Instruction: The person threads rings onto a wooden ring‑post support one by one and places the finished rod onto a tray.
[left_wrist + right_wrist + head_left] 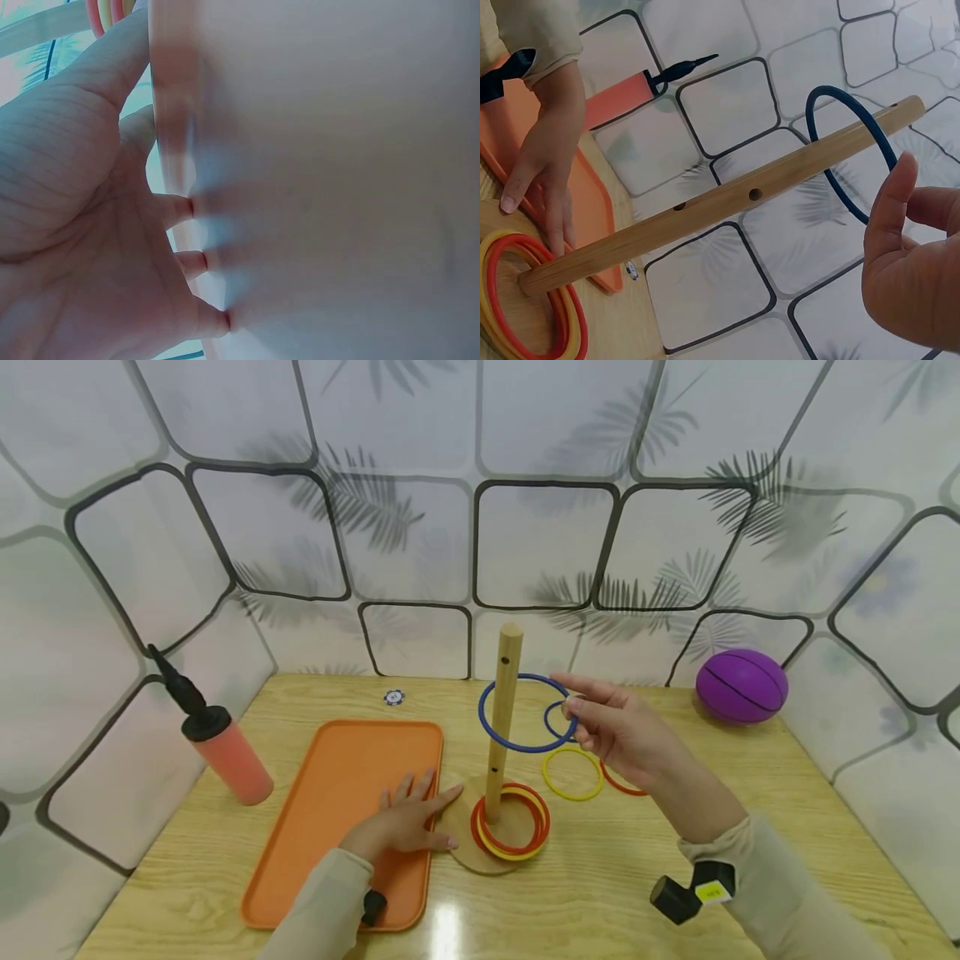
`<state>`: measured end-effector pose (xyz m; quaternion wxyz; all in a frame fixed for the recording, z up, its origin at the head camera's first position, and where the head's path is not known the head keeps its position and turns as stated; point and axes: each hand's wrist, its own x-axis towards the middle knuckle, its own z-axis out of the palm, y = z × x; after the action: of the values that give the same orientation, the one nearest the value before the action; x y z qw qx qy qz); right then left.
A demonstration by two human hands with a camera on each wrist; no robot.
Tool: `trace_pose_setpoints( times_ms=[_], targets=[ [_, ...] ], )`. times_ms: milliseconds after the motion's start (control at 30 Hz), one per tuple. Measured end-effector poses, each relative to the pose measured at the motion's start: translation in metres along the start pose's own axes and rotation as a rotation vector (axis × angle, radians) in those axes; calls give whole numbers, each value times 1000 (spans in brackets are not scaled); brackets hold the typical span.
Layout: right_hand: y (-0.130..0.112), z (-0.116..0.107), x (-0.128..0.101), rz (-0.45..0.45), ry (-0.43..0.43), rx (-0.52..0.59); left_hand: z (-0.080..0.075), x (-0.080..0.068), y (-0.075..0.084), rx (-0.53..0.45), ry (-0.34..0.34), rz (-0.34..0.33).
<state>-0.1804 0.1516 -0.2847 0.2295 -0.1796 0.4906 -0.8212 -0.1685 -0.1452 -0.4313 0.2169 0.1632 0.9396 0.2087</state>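
Head view: wooden table [675,893] (tiled-pattern walls); right-hand fingers [581,706] pinch blue ring [525,714].

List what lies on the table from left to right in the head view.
Air pump → orange tray → left hand → wooden peg with the blue ring around it → right hand → purple ball.

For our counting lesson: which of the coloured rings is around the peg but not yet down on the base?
The large blue ring, pinched by the right hand, encircles the wooden peg midway up; the others lie flat.
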Motion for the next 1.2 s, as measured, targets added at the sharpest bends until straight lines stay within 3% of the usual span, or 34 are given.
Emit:
trace_pose_setpoints(
  times_ms=[400,800,1200],
  targets=[
    [33,-23,-2,86,49,14,3,6,-3,6,6,-10],
    [64,-37,-5,187,161,-35,1,3,0,-3,-1,-5],
    [101,-55,-13,249,186,-39,2,2,-1,8,3,8]
  ],
)
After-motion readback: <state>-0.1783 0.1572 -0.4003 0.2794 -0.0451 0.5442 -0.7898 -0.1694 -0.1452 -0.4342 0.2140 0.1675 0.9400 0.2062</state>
